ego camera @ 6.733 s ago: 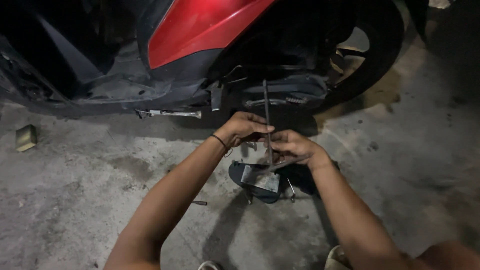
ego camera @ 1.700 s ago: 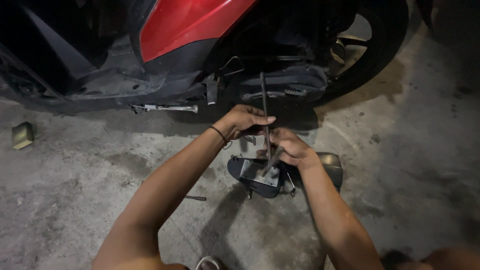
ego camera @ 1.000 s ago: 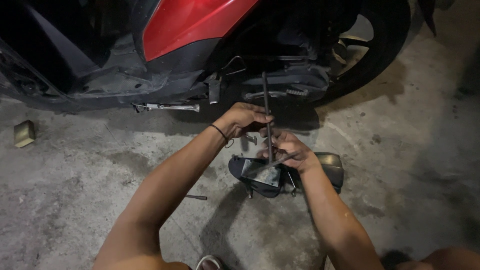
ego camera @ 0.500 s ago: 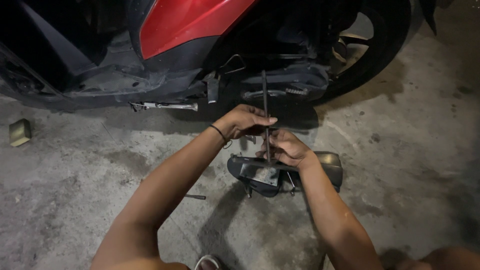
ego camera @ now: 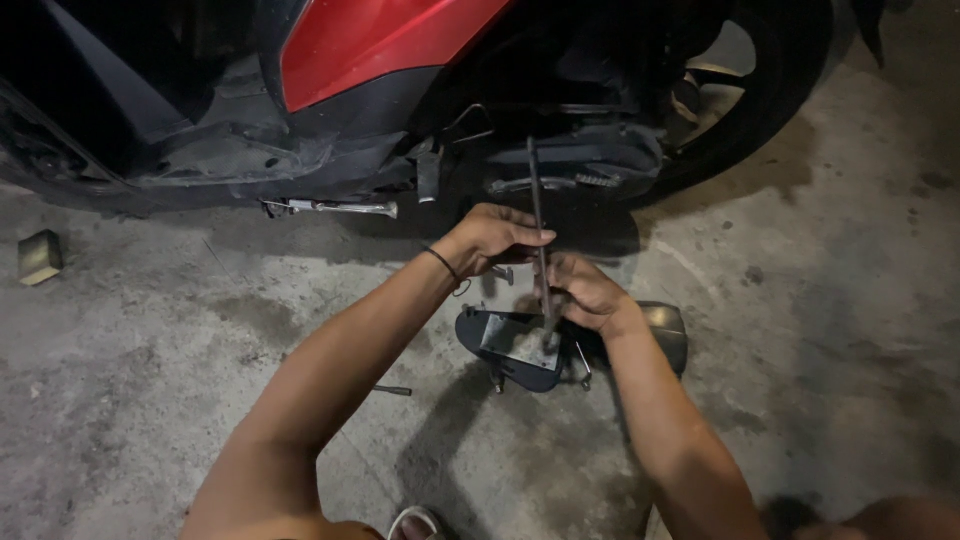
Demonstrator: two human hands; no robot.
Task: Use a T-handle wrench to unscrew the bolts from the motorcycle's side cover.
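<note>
A long thin metal rod [ego camera: 537,210] stands upright over a dark oval part with a grey metal plate [ego camera: 512,345] lying on the concrete. My left hand [ego camera: 492,238], with a dark band at the wrist, grips the rod partway up. My right hand [ego camera: 585,293] is closed around the rod's lower section, just above the plate. The rod's lower tip is hidden behind my right hand. Directly behind my hands sits a red and black scooter [ego camera: 390,80].
The scooter's rear wheel [ego camera: 760,80] is at the upper right and its side stand [ego camera: 330,208] reaches left. A small tan block [ego camera: 40,256] lies at far left. A small dark bit [ego camera: 393,390] rests on the concrete beside my left forearm.
Both hands stay on the rod over the dark part. The view has shifted only slightly; the rod has stayed upright throughout.
</note>
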